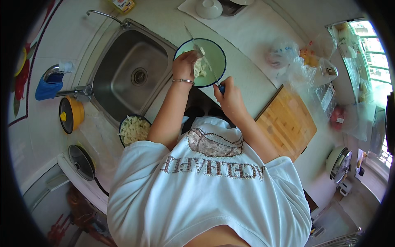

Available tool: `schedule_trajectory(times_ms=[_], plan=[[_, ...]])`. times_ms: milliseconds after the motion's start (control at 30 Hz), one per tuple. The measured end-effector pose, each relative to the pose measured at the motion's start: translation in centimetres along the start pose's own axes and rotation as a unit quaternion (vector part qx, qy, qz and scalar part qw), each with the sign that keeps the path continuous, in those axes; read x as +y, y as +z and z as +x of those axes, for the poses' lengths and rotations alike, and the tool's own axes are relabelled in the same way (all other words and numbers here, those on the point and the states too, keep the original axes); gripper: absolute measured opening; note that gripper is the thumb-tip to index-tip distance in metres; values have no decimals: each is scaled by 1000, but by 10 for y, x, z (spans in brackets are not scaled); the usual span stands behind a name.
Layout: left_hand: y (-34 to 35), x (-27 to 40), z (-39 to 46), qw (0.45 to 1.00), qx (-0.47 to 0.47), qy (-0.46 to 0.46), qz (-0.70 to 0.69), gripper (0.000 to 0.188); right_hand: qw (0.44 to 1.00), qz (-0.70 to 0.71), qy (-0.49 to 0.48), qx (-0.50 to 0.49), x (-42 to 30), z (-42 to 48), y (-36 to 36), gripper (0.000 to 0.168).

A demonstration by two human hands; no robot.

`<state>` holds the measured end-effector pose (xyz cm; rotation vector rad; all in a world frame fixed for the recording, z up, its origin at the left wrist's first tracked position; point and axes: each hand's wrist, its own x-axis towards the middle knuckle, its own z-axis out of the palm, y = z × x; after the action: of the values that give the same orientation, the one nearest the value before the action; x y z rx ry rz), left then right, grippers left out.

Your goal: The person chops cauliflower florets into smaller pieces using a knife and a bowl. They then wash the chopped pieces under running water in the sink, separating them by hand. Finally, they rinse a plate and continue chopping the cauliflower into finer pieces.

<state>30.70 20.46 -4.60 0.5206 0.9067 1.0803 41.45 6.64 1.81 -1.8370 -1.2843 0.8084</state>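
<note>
A knife (207, 63) with a long thin blade lies slanted across a pale bowl (217, 52) with a dark blue rim. My right hand (230, 95) is closed around its blue handle at the bowl's near edge. Over the bowl's left side, my left hand (185, 65) is up against the blade. Its fingertips are hidden from me, so I cannot tell whether they pinch anything. Pale cut vegetable pieces (200, 69) sit in the bowl, partly behind the blade and that hand.
A stainless steel sink (123, 74) with a faucet (106, 14) is left of the bowl. Near my left elbow stands a bowl of shredded pale vegetable (134, 128). A wooden cutting board (287, 120) is at right, with plastic bags (296, 61) beyond. An upturned white bowl (209, 8) sits at the back.
</note>
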Motion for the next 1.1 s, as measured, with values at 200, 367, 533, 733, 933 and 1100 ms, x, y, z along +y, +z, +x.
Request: schedule_trajectory(times_ms=[200,367,533,733,933,1100], plan=[[5,3,-6,1000,1,-19,-14,18,1000,3,3,-7,2,6,0,29],[9,4,-6,999,21,-7,-31,17,1000,11,10,-7,1,5,2,30],[0,6,6,999,-13,-1,-33,17,1000,-3,-5,-5,-3,3,-1,30],[0,8,3,999,-16,-27,-40,18,1000,-15,-23,3,0,6,1,30],[0,6,5,999,3,-14,-42,21,1000,3,-8,-5,3,15,1,28],[-7,-1,10,998,6,-19,-67,21,997,62,30,-27,-2,11,1,27]])
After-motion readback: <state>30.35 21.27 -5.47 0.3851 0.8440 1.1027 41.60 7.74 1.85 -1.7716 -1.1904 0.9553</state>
